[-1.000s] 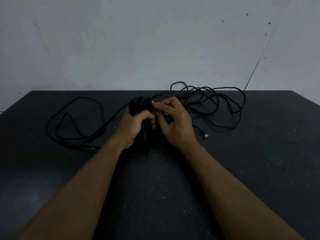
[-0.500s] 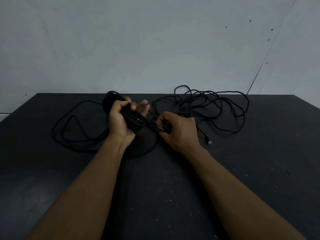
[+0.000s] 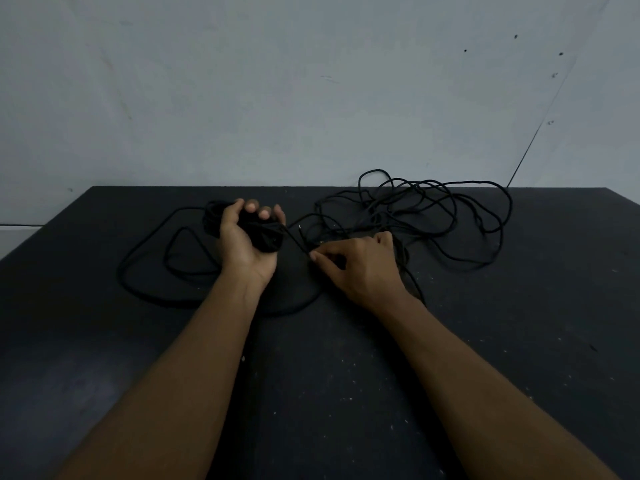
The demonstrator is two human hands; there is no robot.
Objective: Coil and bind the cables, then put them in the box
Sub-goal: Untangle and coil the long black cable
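My left hand (image 3: 246, 240) grips a thick coil of black cable (image 3: 264, 237), palm turned up, just above the dark table. A thin strand runs from the coil to my right hand (image 3: 360, 265), which pinches it between thumb and fingertips low over the table. A loose tangle of black cable (image 3: 426, 216) lies spread at the back right. More slack cable loops (image 3: 162, 258) lie to the left of my left hand. No box is in view.
The black table (image 3: 519, 341) is speckled with pale flecks and runs back to a grey wall (image 3: 311, 98). Its left edge slants down at the far left.
My hands have drawn apart: the left carried the coil to the left and turned palm up, the right slid right and down along the strand.
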